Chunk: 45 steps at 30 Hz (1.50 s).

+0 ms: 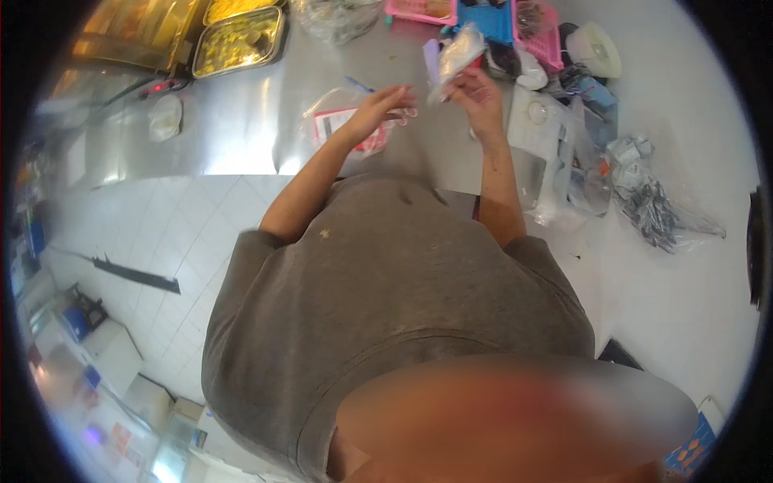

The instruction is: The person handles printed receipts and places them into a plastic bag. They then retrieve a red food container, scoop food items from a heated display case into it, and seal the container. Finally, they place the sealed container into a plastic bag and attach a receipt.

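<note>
My right hand (481,98) is raised over the steel counter (245,121), fingers closed on a crinkled clear plastic bag (460,53). Something whitish shows in the bag, but its kind is too blurred to make out. To the left, my left hand (378,111) is held over the counter with its fingers stretched out and apart, and it grips nothing. Below it lies a flat red-and-white packet (334,122) in clear plastic, partly covered by my left hand and forearm. A blue pen (357,83) rests just beyond that packet.
Metal trays of yellow food (240,42) stand at the far left by a lit glass case (133,36). A pink basket (538,32) and a blue basket (489,20) are at the far right. Plastic-wrapped cutlery (651,213) lies on the right. A white lid (166,117) sits left.
</note>
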Motion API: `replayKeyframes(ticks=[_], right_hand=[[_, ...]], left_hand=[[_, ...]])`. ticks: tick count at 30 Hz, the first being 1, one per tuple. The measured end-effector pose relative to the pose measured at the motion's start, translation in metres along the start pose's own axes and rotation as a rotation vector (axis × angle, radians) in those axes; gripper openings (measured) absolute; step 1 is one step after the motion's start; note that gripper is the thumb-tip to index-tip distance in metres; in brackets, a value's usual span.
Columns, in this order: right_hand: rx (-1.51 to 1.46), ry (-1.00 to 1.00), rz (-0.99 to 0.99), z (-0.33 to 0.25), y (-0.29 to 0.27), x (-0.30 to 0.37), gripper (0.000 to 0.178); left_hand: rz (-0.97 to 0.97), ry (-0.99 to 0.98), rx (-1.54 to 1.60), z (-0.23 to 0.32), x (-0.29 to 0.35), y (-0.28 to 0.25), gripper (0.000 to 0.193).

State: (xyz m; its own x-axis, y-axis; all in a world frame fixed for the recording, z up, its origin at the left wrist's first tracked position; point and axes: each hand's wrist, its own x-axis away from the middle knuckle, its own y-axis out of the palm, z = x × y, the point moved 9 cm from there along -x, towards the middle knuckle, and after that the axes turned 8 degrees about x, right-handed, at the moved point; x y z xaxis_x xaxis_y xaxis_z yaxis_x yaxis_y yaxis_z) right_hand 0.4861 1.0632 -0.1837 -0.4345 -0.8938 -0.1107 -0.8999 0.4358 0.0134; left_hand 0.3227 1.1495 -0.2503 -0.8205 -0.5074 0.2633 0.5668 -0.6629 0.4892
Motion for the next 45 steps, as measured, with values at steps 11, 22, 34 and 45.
replayKeyframes(ticks=[11,22,34,45], right_hand=[[0.323,0.167,-0.054,-0.004,0.041,0.024,0.026],[-0.006,0.274,0.121,0.028,-0.011,0.016,0.021],[0.082,0.491,-0.192,0.051,-0.024,-0.013,0.016],[0.031,0.302,-0.027,0.068,-0.065,-0.034,0.013]], left_hand=[[0.052,0.25,0.128,0.037,-0.013,0.0,0.027],[0.041,0.128,0.126,0.018,-0.016,0.021,0.035],[0.22,0.156,0.106,0.015,-0.032,0.026,0.024],[0.275,0.148,0.057,0.005,-0.044,0.025,0.027]])
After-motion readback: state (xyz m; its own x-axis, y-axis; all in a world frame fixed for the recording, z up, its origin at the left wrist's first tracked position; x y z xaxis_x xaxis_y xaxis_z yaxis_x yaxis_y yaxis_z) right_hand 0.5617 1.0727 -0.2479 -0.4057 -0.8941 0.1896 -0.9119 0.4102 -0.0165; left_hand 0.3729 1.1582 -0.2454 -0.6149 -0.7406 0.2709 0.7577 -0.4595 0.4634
